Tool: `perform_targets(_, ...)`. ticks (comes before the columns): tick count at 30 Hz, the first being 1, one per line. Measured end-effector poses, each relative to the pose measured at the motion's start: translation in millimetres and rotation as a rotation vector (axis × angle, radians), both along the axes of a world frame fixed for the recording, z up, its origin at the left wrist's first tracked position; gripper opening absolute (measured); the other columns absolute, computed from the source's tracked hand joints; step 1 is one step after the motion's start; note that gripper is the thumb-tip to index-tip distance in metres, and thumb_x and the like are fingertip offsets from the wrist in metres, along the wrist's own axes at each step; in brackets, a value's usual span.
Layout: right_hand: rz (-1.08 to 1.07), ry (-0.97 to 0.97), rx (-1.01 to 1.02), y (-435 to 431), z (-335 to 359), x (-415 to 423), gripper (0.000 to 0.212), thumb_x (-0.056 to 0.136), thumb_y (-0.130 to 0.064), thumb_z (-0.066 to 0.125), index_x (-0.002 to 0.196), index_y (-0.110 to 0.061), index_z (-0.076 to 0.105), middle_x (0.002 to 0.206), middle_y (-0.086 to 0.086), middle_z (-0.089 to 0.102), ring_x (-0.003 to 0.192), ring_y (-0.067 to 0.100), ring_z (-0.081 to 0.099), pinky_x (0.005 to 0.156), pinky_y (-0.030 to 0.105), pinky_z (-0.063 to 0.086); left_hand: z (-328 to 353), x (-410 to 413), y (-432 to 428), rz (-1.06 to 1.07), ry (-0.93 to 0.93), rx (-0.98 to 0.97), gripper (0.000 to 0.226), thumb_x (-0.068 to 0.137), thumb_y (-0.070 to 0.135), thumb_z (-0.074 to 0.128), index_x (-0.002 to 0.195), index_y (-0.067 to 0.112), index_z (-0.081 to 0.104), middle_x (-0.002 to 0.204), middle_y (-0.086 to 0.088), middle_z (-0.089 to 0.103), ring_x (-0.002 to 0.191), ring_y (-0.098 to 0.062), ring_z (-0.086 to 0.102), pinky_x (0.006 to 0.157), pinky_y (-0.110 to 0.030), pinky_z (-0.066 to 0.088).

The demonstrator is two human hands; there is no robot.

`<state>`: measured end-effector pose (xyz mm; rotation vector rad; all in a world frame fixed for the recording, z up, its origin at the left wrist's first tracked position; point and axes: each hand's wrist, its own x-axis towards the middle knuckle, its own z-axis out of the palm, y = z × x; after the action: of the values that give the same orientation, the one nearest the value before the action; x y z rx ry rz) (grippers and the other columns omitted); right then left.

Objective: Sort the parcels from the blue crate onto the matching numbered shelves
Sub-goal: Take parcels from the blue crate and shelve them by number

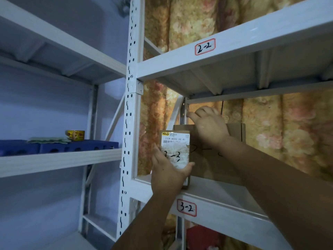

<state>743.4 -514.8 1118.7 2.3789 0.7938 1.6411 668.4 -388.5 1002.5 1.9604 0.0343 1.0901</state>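
A small brown parcel [177,141] with a white label handwritten "3-3" stands upright at the front left of the white shelf labelled 3-2 [216,204]. My left hand [167,170] grips it from below and the side. Behind it stands a larger cardboard box [216,159] with handwriting partly hidden by my arm. My right hand [209,123] rests on the top of that box, fingers curled over its upper edge. Above is the shelf labelled 2-2 [234,49]. The blue crate is not in view.
A white perforated upright [130,112] divides two racks. On the left rack's shelf [59,159] lie blue plastic pieces [75,146], a folded green cloth [48,139] and a yellow tape roll [75,135]. A floral curtain [270,127] hangs behind the right rack.
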Motion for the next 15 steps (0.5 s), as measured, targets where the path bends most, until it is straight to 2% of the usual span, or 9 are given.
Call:
perform_targets(2, 0.071, 0.057, 0.163, -1, -7, -14, 0.051, 0.093, -0.024, 0.021, 0.132, -0.017, 0.054, 0.118, 0.009, 0.063, 0.113, 0.030, 0.051, 0.091, 0.038, 0.036, -2, -1, 1, -0.023, 0.020, -0.056, 0.111, 0.063, 0.048, 0.082, 0.146, 0.008, 0.020, 0.140, -0.009, 0.040, 0.130, -0.025, 0.041, 0.103, -0.033, 0.036)
perform_targets(4, 0.259, 0.259, 0.424, 5, -21, -29, 0.040, 0.103, -0.040, 0.032, 0.127, -0.020, 0.056, 0.112, 0.007, 0.067, 0.104, 0.027, 0.058, 0.083, 0.035, 0.045, -3, -4, 0, -0.049, 0.034, -0.099, 0.110, 0.057, 0.050, 0.085, 0.141, 0.011, 0.026, 0.134, -0.010, 0.047, 0.121, -0.028, 0.050, 0.099, -0.040, 0.045)
perform_targets(6, 0.420, 0.538, 0.604, 17, -35, -44, 0.047, 0.097, -0.057, 0.039, 0.124, -0.023, 0.058, 0.110, 0.004, 0.068, 0.103, 0.025, 0.062, 0.081, 0.033, 0.048, -3, -8, -2, -0.067, 0.033, -0.110, 0.111, 0.052, 0.049, 0.084, 0.140, 0.012, 0.027, 0.131, -0.010, 0.050, 0.116, -0.029, 0.054, 0.094, -0.043, 0.049)
perform_targets(8, 0.490, 0.695, 0.666, 25, -50, -54, 0.051, 0.090, -0.061, 0.051, 0.129, -0.028, 0.054, 0.115, -0.001, 0.067, 0.105, 0.020, 0.062, 0.089, 0.034, 0.050, -5, -14, -6, -0.092, 0.012, -0.138, 0.108, 0.050, 0.051, 0.080, 0.138, 0.016, 0.029, 0.127, -0.006, 0.053, 0.111, -0.026, 0.057, 0.090, -0.042, 0.051)
perform_targets(11, 0.669, 0.780, 0.784, 26, -59, -70, 0.068, 0.079, -0.059, 0.068, 0.138, -0.034, 0.042, 0.116, -0.007, 0.066, 0.100, 0.014, 0.065, 0.090, 0.041, 0.054, -7, -33, -9, -0.123, -0.050, -0.170, 0.107, 0.050, 0.055, 0.076, 0.140, 0.023, 0.028, 0.127, 0.000, 0.054, 0.112, -0.020, 0.057, 0.089, -0.043, 0.052)
perform_targets(15, 0.774, 0.776, 0.848, 21, -49, -106, 0.078, 0.076, -0.058, 0.072, 0.141, -0.035, 0.036, 0.117, -0.007, 0.065, 0.100, 0.012, 0.066, 0.090, 0.039, 0.056, 4, -64, -6, -0.149, -0.115, -0.166, 0.094, 0.055, 0.045, 0.080, 0.134, 0.024, 0.033, 0.117, 0.004, 0.055, 0.103, -0.018, 0.058, 0.084, -0.039, 0.052)
